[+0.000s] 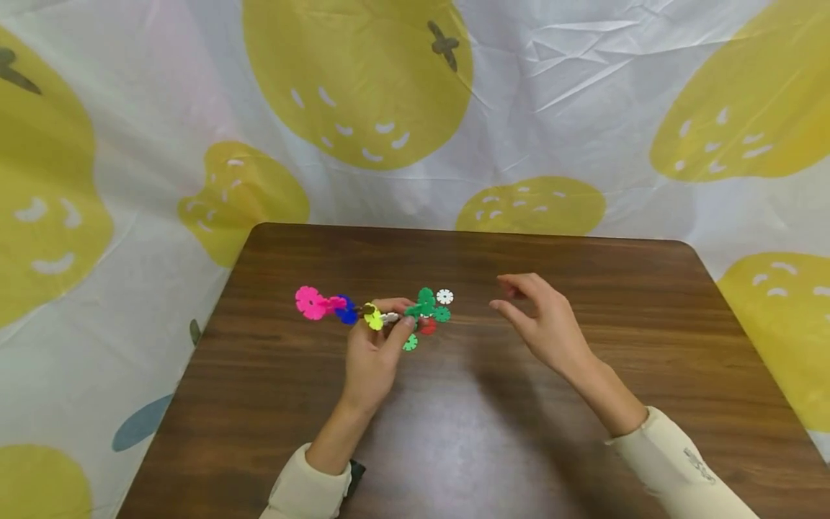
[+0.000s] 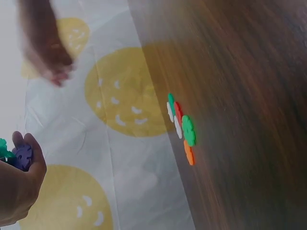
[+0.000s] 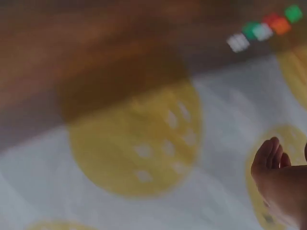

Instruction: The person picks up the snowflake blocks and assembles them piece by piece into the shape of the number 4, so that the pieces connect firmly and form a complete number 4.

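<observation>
My left hand (image 1: 391,321) pinches a chain of joined snowflake discs (image 1: 346,310) just above the table. The chain runs from a pink disc (image 1: 310,303) through blue and yellow (image 1: 372,317) to a green one (image 1: 424,304). In the left wrist view the left hand (image 2: 21,184) holds a purple-blue disc (image 2: 22,155). Loose discs lie by the chain's right end: white (image 1: 444,296), green (image 1: 442,314), red (image 1: 426,326) and green (image 1: 410,343). They also show as a small cluster (image 2: 181,127). My right hand (image 1: 514,295) hovers to their right, fingers relaxed, holding nothing.
The brown wooden table (image 1: 454,447) has rounded far corners. A white cloth with yellow smiling shapes (image 1: 363,79) hangs behind and around it. The right wrist view is blurred; it shows the loose discs (image 3: 264,28) and my right hand's fingers (image 3: 273,160).
</observation>
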The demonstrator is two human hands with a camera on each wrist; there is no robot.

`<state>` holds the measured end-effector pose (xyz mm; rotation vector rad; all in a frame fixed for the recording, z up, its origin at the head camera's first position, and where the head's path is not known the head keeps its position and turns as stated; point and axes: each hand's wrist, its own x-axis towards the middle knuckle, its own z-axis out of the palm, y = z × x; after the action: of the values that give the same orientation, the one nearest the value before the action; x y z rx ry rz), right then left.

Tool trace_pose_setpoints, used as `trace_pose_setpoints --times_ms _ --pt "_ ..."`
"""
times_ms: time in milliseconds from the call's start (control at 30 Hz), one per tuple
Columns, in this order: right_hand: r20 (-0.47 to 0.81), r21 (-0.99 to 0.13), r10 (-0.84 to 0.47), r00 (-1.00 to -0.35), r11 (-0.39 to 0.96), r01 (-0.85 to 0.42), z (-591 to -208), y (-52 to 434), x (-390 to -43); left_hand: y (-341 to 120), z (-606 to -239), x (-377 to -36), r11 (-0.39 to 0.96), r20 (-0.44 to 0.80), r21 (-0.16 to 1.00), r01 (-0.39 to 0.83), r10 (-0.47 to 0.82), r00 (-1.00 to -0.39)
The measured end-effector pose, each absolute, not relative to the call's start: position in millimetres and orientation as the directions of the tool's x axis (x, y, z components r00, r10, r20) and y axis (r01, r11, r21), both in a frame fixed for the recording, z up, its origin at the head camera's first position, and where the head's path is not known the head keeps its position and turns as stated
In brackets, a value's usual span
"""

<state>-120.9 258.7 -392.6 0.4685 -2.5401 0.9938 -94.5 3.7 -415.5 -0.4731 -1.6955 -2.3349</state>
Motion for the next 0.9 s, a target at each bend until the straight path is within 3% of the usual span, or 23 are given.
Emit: trace_pose_setpoints --times_ms 267,433,900 --pt "0.215 -0.746 -0.095 -0.972 0.626 -0.227 -477 259 -149 1 -415 -94 -0.313 0.358 0.889 0.333 0.025 -0.933" --pt "0.151 -0.750 -0.075 -0.986 0.640 -0.164 -509 250 -168 0 -414 -91 -0.310 0.331 0.900 0.308 0.023 -0.944" --pt "0.188 -0.693 -0.135 -0.973 0.683 -0.229 -518 230 -210 -5 -412 -96 -0.287 0.309 0.910 0.299 -0.011 -0.951"
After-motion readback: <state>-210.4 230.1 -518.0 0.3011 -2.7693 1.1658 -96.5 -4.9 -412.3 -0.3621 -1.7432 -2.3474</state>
